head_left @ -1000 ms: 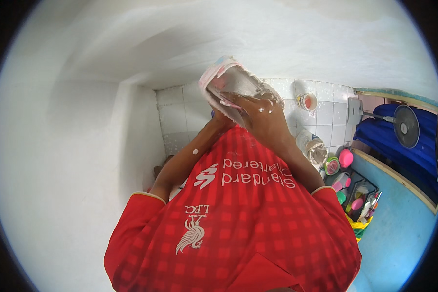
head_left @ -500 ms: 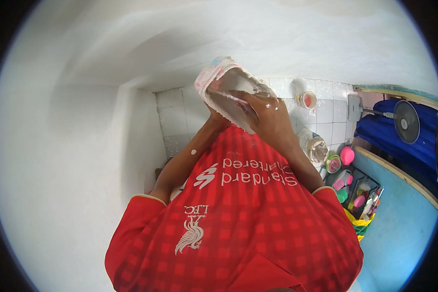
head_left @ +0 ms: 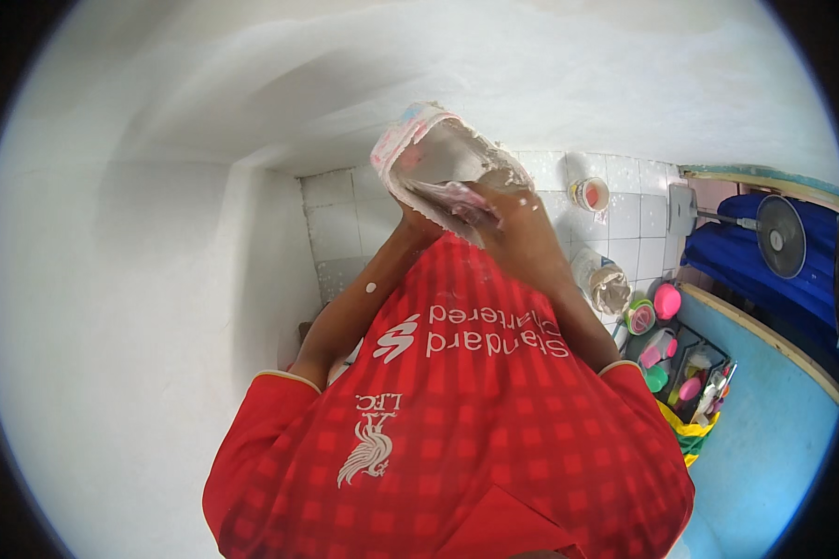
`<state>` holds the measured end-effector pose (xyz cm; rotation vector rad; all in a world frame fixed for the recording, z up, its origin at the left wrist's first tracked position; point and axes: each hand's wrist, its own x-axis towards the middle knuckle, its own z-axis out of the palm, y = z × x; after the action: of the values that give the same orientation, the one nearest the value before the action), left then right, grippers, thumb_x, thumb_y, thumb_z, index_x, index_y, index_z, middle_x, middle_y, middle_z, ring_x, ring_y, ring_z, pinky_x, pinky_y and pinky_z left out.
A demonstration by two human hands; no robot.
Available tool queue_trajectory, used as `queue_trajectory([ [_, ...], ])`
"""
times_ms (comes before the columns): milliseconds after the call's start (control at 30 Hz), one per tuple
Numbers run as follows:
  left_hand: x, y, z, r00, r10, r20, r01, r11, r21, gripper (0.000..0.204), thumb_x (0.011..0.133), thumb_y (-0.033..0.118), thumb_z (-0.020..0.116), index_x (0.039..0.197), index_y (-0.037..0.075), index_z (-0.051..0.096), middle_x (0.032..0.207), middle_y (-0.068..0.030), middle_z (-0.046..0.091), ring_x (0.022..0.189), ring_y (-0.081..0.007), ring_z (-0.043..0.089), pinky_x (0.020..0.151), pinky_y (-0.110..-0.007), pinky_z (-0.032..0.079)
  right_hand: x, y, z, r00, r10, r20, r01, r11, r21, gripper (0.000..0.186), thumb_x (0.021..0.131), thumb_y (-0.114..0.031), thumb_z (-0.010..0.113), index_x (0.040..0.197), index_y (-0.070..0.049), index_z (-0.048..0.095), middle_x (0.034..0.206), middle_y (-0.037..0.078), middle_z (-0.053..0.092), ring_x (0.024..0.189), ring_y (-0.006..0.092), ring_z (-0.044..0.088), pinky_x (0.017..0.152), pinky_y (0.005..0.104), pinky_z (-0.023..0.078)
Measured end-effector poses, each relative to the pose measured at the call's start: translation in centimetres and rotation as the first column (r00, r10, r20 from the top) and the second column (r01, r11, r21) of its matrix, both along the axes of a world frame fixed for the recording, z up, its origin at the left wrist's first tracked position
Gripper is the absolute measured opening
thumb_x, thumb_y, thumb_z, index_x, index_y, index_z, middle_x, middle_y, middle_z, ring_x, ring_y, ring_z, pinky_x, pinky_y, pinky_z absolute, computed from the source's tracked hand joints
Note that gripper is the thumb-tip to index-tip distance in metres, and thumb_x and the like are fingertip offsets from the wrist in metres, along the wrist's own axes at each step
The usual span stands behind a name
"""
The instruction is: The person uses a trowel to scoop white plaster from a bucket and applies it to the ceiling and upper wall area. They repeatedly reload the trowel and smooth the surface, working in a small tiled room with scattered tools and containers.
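Held up in front of my red shirt is a crumpled, pink-and-white container point(head_left: 417, 135), crusted inside with white paste. My left hand point(head_left: 417, 214) grips it from below, with the fingers mostly hidden behind it. Inside its lower part, my right hand point(head_left: 505, 210) is closed on a thin pale-pink, paste-smeared object point(head_left: 452, 197), too messy to identify exactly. White spots of paste dot my knuckles and left forearm.
A small tub point(head_left: 588, 194) and a paste-smeared plastic container point(head_left: 609, 289) sit by white tiles point(head_left: 625, 233). To the right are a dish rack point(head_left: 680, 363) with colourful items, a grey fan point(head_left: 779, 238), blue cloth and a blue wall point(head_left: 755, 438). White walls point(head_left: 130, 307) surround the left and top.
The container has shifted slightly left and up. My right hand and the pinkish object have moved a little within it. My left arm stays nearly in place.
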<state>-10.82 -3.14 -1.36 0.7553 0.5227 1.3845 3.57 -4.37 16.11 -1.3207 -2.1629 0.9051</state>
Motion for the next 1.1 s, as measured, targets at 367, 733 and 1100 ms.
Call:
queue_trajectory([
  [367, -0.6, 0.0, -4.0, 1.0, -0.008, 0.016, 0.01, 0.994, -0.105, 0.064, 0.099, 0.057, 0.037, 0.139, 0.009, 0.051, 0.134, -0.0119, 0.058, 0.123, -0.0284, 0.058, 0.103, -0.049, 0.051, 1.7, 1.2, 0.5, 1.0, 0.003, 0.023, 0.003, 0.964, -0.264, 0.046, 0.092, -0.017, 0.066, 0.137, -0.009, 0.059, 0.104, 0.022, 0.07, 0.091, 0.0401, 0.068, 0.078, 0.0447, 0.054],
  [733, 1.1, -1.2, 4.8, 0.977, 0.083, 0.197, -0.011, 0.94, -0.342, 0.064, 0.099, 0.06, 0.036, 0.141, 0.013, 0.049, 0.137, -0.0094, 0.056, 0.125, -0.0305, 0.057, 0.105, -0.051, 0.049, 3.2, 1.1, 0.1, 0.98, -0.117, -0.159, 0.046, 0.918, -0.394, 0.038, 0.093, -0.017, 0.068, 0.127, 0.0, 0.063, 0.104, 0.015, 0.072, 0.093, 0.0211, 0.069, 0.08, 0.0319, 0.053],
  [1100, 4.0, -2.0, 0.3, 0.921, -0.169, 0.351, 0.294, 0.892, -0.344, 0.06, 0.097, 0.048, 0.049, 0.144, 0.011, 0.046, 0.139, -0.0099, 0.057, 0.129, -0.0277, 0.055, 0.109, -0.05, 0.044, 8.9, 1.6, -2.1, 0.188, -0.723, -0.664, 0.014, 0.678, -0.735, 0.036, 0.098, -0.016, 0.064, 0.13, -0.003, 0.056, 0.115, 0.005, 0.067, 0.105, 0.0146, 0.065, 0.091, 0.0339, 0.055],
])
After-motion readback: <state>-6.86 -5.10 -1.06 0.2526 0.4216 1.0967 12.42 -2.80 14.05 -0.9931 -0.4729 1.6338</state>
